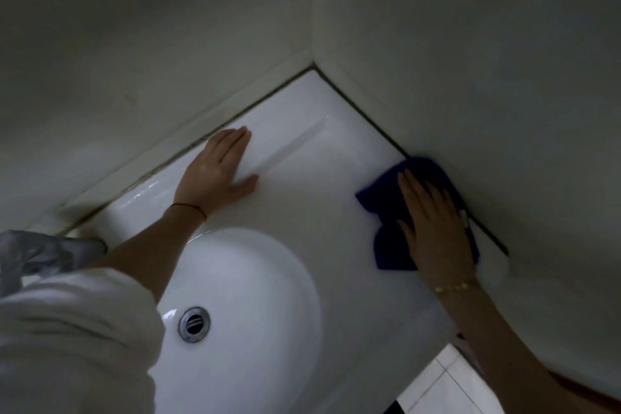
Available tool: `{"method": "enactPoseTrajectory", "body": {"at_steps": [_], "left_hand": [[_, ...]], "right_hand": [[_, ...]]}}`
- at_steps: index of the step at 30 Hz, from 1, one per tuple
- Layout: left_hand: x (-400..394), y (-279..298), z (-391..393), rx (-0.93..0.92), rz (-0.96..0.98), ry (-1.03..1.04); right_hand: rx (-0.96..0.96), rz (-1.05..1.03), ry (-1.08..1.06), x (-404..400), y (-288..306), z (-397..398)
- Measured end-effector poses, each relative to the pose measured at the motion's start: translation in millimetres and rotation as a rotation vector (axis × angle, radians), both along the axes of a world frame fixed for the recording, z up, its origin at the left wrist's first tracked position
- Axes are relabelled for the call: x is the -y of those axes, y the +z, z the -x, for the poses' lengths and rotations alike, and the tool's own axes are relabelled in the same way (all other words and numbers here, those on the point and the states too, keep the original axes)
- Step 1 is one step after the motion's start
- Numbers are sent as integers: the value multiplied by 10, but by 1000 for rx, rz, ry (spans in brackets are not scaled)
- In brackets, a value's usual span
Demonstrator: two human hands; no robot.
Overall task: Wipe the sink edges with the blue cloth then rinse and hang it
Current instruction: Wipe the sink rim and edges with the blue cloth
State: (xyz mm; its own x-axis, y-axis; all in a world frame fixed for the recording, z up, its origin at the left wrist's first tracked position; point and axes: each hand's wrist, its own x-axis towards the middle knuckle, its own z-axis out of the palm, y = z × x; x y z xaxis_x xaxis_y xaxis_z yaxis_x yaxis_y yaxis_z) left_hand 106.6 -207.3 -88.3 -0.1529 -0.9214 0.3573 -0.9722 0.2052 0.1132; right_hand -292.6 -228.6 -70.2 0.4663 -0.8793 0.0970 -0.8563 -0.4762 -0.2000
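The white sink (319, 158) fills a wall corner, its round basin at the lower left with a chrome drain (194, 324). A dark blue cloth (386, 198) lies flat on the sink's right edge, against the right wall. My right hand (433, 228) presses on it with straight fingers. My left hand (218, 171) rests flat on the back ledge near the rear wall, fingers straight, holding nothing.
A chrome faucet (43, 252) shows blurred at the far left, partly behind my white sleeve (74, 339). Dark grout lines run where the sink meets both walls. White floor tiles (447, 383) appear below the sink's front edge.
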Motion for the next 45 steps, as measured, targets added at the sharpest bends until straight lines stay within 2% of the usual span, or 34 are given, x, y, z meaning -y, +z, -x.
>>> {"method": "enactPoseTrajectory", "body": {"at_steps": [4, 11, 16, 19, 23, 28, 31, 33, 35, 37, 41, 45], "left_hand": [[1, 0, -4, -1, -13, 0], [-9, -2, -12, -7, -30, 13], [-2, 25, 7, -17, -51, 20], [-2, 36, 17, -19, -33, 12], [6, 45, 13, -24, -20, 10], [18, 10, -12, -30, -44, 3], [18, 18, -3, -30, -67, 12], [21, 27, -4, -33, -73, 16], [21, 28, -8, -45, -88, 23], [13, 31, -10, -53, -115, 31], [-2, 46, 9, -59, -113, 70], [10, 37, 12, -57, -86, 84]], "right_hand": [[12, -29, -13, -100, -20, 206], [13, -68, 112, 403, -14, -345], [61, -27, 90, 199, -47, -49], [157, -17, 60, 188, -78, -90], [297, -60, 145, 467, -58, -399], [595, -157, 173, 938, 130, -1086], [676, -286, 154, 1177, 203, -1611], [540, -305, 205, 1264, 133, -1912], [288, -157, 270, 1329, 34, -2037], [136, -52, 279, 1414, 2, -1997], [79, -6, 162, 1219, -15, -2007], [48, 27, 360, 1218, -57, -1911]]}}
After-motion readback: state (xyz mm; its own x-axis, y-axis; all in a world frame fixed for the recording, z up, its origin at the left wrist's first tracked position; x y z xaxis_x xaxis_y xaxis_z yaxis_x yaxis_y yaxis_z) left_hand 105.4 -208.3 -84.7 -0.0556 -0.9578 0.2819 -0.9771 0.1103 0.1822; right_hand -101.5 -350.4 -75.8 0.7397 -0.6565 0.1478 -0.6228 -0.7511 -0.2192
